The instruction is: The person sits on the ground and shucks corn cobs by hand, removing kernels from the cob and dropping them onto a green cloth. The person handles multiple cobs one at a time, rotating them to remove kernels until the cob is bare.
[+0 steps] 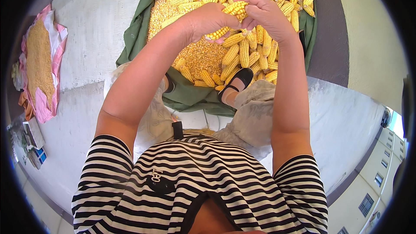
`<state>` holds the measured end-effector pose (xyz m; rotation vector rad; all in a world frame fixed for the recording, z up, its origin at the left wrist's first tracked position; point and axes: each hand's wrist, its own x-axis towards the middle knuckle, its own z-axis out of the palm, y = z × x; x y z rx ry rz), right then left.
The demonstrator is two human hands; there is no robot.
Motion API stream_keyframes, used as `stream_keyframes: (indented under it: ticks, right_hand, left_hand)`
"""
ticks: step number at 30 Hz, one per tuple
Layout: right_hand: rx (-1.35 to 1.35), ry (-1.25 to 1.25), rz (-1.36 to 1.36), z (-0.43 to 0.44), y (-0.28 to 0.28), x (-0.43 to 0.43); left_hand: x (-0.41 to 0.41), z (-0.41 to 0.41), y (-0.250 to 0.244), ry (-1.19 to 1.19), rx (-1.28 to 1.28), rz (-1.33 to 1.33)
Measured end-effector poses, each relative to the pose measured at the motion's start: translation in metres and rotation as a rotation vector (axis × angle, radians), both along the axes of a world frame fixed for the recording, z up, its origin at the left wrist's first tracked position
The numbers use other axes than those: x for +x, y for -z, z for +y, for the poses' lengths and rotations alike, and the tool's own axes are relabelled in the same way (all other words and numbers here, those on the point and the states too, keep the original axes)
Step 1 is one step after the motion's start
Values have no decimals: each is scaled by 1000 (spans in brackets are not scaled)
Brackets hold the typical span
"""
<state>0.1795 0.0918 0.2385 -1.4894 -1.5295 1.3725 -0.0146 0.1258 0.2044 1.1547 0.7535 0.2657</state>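
My left hand (211, 21) is closed around yellow corn on the cob (235, 9), with kernels showing above the thumb and more cob showing below it. Whether this is one cob or two I cannot tell. At the cob's upper right end, my right hand (263, 14) has its thumb and curled fingers against the kernels. Beneath both hands lies a heap of husked corn cobs (244, 52), mostly to the right. Loose shelled kernels (203, 57) cover the left and middle part of the green cloth (135, 32).
My black shoe (242, 78) rests at the near edge of the cobs. Green cloth folds surround the corn. A pink and white cloth (55, 68) with a spread of grain (39, 61) lies far left on the concrete floor (87, 39). A pale wall (373, 39) stands at right.
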Motion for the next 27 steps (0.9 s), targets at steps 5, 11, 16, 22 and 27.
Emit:
stream_keyframes:
  ticks: [5, 11, 16, 22, 27]
  right_hand:
    - [132, 59, -114, -1, 22, -6]
    - [93, 315, 130, 3, 17, -14]
    - [-77, 249, 632, 7, 12, -6]
    - [-63, 429, 941, 1, 33, -25]
    - [-48, 706, 918, -5, 48, -42]
  left_hand:
    - [2, -5, -6, -22, -100, 74]
    - [3, -7, -20, -156, -174, -26]
    - [5, -5, -20, -138, -326, -139]
    - [18, -6, -18, -217, -525, -218]
    - [26, -13, -20, -283, -542, -145]
